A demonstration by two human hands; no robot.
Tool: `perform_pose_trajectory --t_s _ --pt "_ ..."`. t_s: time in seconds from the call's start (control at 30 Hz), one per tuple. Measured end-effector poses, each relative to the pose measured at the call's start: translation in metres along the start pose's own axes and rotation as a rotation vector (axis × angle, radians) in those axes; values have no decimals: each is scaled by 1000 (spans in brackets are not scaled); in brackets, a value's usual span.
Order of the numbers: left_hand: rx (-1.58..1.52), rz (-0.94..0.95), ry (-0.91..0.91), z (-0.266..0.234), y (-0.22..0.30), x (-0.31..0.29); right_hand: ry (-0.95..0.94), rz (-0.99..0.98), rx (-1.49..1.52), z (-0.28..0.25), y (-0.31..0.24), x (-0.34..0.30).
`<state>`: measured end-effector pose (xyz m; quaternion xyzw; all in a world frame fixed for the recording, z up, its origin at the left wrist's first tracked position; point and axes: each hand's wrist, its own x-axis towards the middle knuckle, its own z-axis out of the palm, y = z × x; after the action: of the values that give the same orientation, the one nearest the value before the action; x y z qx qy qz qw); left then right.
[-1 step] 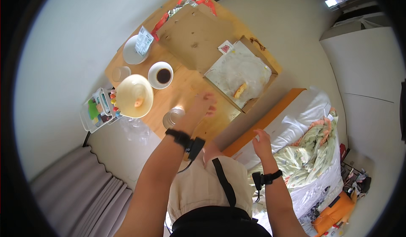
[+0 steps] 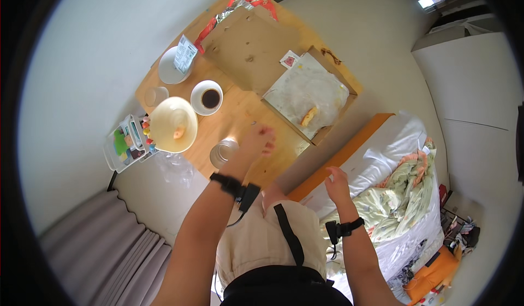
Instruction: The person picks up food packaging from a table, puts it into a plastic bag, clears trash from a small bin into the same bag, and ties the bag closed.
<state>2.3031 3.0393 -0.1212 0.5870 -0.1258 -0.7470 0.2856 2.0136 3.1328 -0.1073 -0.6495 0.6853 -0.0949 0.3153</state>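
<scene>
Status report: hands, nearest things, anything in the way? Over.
Left hand above light-wood table, nothing visibly held. Right hand near glossy white bedding, nothing visibly held. Possible obstacle: clear round glass near left hand. Open brown cardboard box ahead.

noted at lower left: pleated grey curtain; farther up, crumpled clear plastic. recorded at right: rumpled pale-green patterned quilt beside glossy white fabric. toward lower right: orange item, kind unclear. at upper right: tall white cabinet.
</scene>
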Motion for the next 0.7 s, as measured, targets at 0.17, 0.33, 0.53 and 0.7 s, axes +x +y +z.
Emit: perform_pose_trajectory --t_s 0.17,0.33,0.53,0.7 --pt "177 -24 135 -23 -38 -88 -87 -11 -23 15 3 -7" --pt "217 -130 195 -57 -77 -147 -168 -67 -57 40 6 -13" --pt "143 14 230 -76 -104 -204 -262 -77 -158 35 10 -24" --pt "126 152 320 -88 -125 -242 -292 36 -187 22 8 -58"
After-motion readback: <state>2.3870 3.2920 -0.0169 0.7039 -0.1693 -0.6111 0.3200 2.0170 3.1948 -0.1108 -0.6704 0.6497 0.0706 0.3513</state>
